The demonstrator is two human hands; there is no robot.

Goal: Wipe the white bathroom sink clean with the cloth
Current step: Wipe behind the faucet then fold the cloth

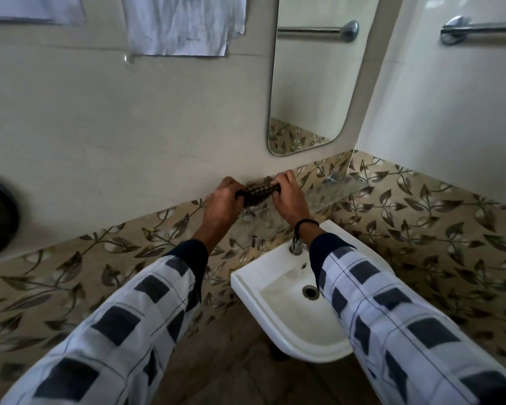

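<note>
1. Up above the sink (278, 314), a dark checked cloth (257, 192) is stretched between two hands, close to the wall.
2. Left hand (223, 201) is closed around the cloth's left end, fingers curled over it.
3. Right hand (288, 197) is closed around the cloth's right end; a dark band (304, 225) circles that wrist.
4. Both arms wear white sleeves (123, 328) with dark blue squares and dark cuffs.
5. The sink is white and wall-mounted, below and slightly right of the hands. Its drain (310, 292) sits in the basin, partly beside the right sleeve.
6. A chrome tap (295, 247) stands at the back of the sink, just beside the right cuff.
7. A glass shelf (333, 194) is fixed to the wall above the sink, under and to the right of the hands.
8. A mirror (313, 80) hangs above the sink, higher than the shelf.
9. Leaf-patterned tiles (421, 206) cover the wall around the sink, with plain pale wall above them.
10. A chrome rail (479, 28) is mounted high on the wall to the right of the sink.
</note>
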